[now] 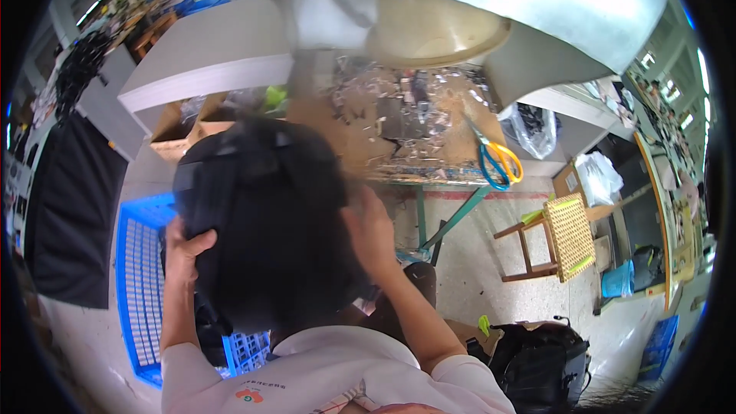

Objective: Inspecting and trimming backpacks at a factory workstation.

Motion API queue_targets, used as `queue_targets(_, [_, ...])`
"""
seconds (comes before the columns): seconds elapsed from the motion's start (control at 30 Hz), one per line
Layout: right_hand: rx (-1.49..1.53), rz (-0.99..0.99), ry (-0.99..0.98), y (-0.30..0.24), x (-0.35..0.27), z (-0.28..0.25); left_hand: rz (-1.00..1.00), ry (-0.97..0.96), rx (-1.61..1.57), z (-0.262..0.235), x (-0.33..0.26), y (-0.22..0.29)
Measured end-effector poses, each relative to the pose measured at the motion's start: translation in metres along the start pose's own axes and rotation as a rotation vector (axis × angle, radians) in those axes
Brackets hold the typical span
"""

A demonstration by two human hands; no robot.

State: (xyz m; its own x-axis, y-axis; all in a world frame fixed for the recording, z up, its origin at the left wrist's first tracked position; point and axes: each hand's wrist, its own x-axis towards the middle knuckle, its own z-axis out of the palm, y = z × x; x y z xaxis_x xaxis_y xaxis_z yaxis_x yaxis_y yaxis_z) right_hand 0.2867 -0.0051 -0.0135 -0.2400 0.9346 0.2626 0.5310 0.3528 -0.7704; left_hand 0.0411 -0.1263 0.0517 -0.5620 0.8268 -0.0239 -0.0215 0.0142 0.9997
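Note:
A black backpack (276,222) stands upright in front of me, blurred by motion, with straps showing near its top. My left hand (186,249) is closed on its left edge, thumb on the near face and fingers partly hidden behind. At the opposite side my right hand (372,234) is open, fingers stretched upward and smeared, its palm facing the bag. Whether that palm presses on the bag, I cannot tell. Beyond the bag is a worn workbench (360,138) strewn with scraps. Scissors (498,162) with blue and yellow handles lie at its right front edge.
A blue plastic crate (138,291) sits on the floor at left, partly under the bag. Cardboard boxes (175,136) stand at the bench's left. To the right are a woven-seat stool (571,238), a light-blue bin (618,280) and another black bag (540,364).

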Motion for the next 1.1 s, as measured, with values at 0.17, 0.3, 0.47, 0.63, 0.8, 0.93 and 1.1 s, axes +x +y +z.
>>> queue_targets(0.17, [0.222,-0.532,-0.496,-0.11,-0.079,0.013,-0.003,0.403,-0.124,-0.015,-0.053,0.018])
queue_targets(0.3, [-0.114,-0.641,-0.547,-0.129,-0.119,0.044,-0.042,0.562,-0.313,0.004,-0.053,0.0])
queue_targets(0.47, [-0.001,-0.186,-0.605,-0.09,-0.088,0.062,-0.064,0.36,-0.3,0.01,-0.051,-0.012])
queue_targets(0.63, [0.453,-0.182,-0.651,-0.047,-0.016,-0.011,0.748,0.705,1.09,-0.031,-0.012,0.016])
queue_targets(0.8, [0.623,-0.154,-0.669,-0.014,0.005,-0.048,0.11,-0.256,0.15,-0.044,0.049,0.017])
queue_targets(0.93, [0.525,-0.143,-0.463,0.019,-0.004,-0.056,0.019,-0.3,0.084,0.0,0.072,0.017])
queue_targets(1.1, [0.094,0.097,-0.22,0.028,-0.02,-0.061,-0.04,-0.364,0.188,0.056,0.096,0.035])
